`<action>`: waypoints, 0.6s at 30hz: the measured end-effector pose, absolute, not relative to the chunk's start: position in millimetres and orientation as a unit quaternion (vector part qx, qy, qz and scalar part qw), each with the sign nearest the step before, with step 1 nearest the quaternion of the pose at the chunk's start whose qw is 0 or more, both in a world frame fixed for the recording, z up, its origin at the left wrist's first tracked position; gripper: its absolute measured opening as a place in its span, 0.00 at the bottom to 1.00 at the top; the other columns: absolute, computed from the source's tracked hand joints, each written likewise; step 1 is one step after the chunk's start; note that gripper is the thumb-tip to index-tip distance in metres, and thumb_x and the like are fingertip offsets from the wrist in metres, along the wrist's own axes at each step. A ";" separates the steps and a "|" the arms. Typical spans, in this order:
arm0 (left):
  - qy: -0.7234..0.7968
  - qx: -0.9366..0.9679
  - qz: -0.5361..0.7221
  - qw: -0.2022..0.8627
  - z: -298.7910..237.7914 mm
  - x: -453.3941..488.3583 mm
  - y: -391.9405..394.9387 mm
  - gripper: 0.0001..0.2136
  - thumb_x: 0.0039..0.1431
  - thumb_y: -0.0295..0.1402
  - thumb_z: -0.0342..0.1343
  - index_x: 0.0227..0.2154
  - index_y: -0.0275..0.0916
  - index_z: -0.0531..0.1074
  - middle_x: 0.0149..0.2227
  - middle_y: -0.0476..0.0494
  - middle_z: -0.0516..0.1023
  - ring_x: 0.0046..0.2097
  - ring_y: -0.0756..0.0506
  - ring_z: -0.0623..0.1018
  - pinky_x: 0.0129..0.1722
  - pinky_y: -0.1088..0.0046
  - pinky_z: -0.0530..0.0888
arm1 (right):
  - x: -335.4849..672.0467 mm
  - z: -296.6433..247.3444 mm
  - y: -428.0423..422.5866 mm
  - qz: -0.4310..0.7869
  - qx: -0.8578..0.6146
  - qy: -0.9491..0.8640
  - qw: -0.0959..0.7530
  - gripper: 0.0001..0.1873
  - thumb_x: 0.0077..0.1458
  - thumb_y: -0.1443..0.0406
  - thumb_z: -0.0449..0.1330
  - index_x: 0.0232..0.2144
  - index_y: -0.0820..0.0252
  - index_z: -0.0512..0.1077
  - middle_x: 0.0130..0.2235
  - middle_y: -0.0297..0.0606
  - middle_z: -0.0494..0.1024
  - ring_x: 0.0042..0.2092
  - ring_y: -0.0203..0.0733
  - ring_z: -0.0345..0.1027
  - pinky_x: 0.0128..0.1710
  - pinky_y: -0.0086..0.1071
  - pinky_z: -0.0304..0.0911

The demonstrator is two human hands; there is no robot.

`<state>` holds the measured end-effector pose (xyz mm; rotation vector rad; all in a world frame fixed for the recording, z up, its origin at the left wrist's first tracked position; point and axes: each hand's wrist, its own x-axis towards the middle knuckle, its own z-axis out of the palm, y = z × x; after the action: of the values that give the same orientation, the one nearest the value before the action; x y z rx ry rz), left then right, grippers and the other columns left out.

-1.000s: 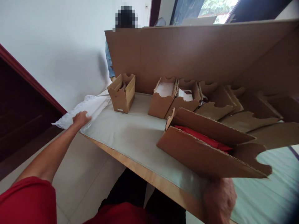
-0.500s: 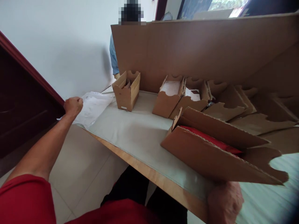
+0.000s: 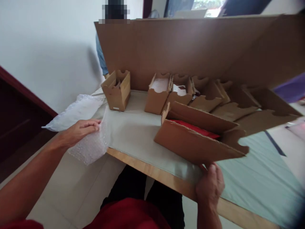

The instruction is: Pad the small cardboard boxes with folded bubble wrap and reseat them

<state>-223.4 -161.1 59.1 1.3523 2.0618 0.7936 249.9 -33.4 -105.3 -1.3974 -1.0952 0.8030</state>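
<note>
Clear bubble-wrap piece (image 3: 92, 149): it is in your left hand (image 3: 82, 129), hanging down from your fingers, by the near left part of the table.
Left grip: your thumb and fingers are pinched together on the top part of the bubble-wrap piece. One bit pokes up past your fingertips, and the rest droops below your hand.
White see-through stack of bubble wrap (image 3: 77, 109): it lies flat on the left end of the table, just behind your left hand.
Right hand (image 3: 211, 184): it is at the near edge of the table, with the fingers curled by the bottom of the long box. You can't tell from here if they grip it.
Long brown cardboard box (image 3: 190, 141): it is open on top, set at a slant, well to the right of the bubble-wrap piece.
Shiny red packet (image 3: 197, 128): it is down inside the long box.
Small brown cardboard box (image 3: 115, 99): it stands past your left hand, with brown things inside.
Row of open brown cardboard boxes (image 3: 156, 103): they sit side by side behind the long box.
Table with pale green cover (image 3: 133, 133): it is under all the boxes.
Big brown cardboard wall (image 3: 166, 47): it stands up at the back.
Person in a blue sleeve (image 3: 100, 57): they are behind that wall.
</note>
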 end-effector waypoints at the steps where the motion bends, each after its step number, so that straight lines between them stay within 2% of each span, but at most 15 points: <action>1: 0.744 0.516 0.295 0.306 58.2 -219.1 -162.9 0.18 0.52 0.53 0.58 0.24 0.42 0.76 0.53 0.41 0.81 0.56 0.32 0.77 0.54 0.59 0.73 | 246.9 -103.6 -39.2 0.337 -0.599 -0.452 0.569 0.27 0.58 0.45 0.59 0.51 0.57 0.72 0.48 0.42 0.77 0.50 0.52 0.71 0.50 0.47 0.65; 5: 0.637 0.591 0.245 0.430 48.7 -202.8 -156.6 0.17 0.57 0.49 0.59 0.23 0.41 0.75 0.64 0.43 0.73 0.65 0.29 0.69 0.63 0.50 0.66 | 241.1 -92.1 -39.6 0.356 -0.580 -0.487 0.547 0.34 0.50 0.48 0.68 0.54 0.57 0.70 0.54 0.46 0.76 0.50 0.50 0.72 0.49 0.44 0.67; 7: 0.593 0.618 0.231 0.462 44.1 -189.1 -145.2 0.16 0.58 0.47 0.58 0.23 0.41 0.75 0.67 0.43 0.69 0.68 0.29 0.65 0.65 0.47 0.62 | 242.8 -86.2 -27.2 0.355 -0.571 -0.513 0.533 0.34 0.48 0.49 0.69 0.53 0.56 0.69 0.53 0.45 0.76 0.47 0.49 0.72 0.46 0.43 0.68; 11: 0.550 0.631 0.270 0.477 31.8 -147.3 -109.2 0.12 0.58 0.42 0.59 0.24 0.41 0.75 0.70 0.42 0.63 0.70 0.32 0.64 0.68 0.47 0.58 | 249.2 -79.4 -1.2 0.331 -0.563 -0.556 0.514 0.33 0.43 0.49 0.71 0.48 0.57 0.70 0.46 0.42 0.78 0.44 0.49 0.71 0.43 0.42 0.67; 15: 0.518 0.621 0.333 0.484 9.9 -101.0 -62.5 0.10 0.55 0.40 0.59 0.25 0.40 0.75 0.72 0.41 0.60 0.69 0.33 0.65 0.68 0.49 0.58 | 254.2 -72.4 10.0 0.359 -0.550 -0.574 0.490 0.31 0.43 0.50 0.71 0.46 0.57 0.71 0.47 0.44 0.79 0.44 0.49 0.71 0.41 0.41 0.67; 18: 0.509 0.627 0.353 0.472 -5.9 -70.3 -33.9 0.08 0.52 0.38 0.59 0.25 0.40 0.76 0.69 0.40 0.64 0.68 0.34 0.65 0.68 0.50 0.58 | 256.0 -64.8 15.8 0.374 -0.539 -0.583 0.479 0.29 0.43 0.51 0.71 0.45 0.57 0.72 0.45 0.43 0.80 0.43 0.50 0.71 0.39 0.40 0.67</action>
<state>-70.3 -33.9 -5.9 1.5365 1.2457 0.8652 256.0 15.8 -64.8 -1.3157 -1.4227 0.9129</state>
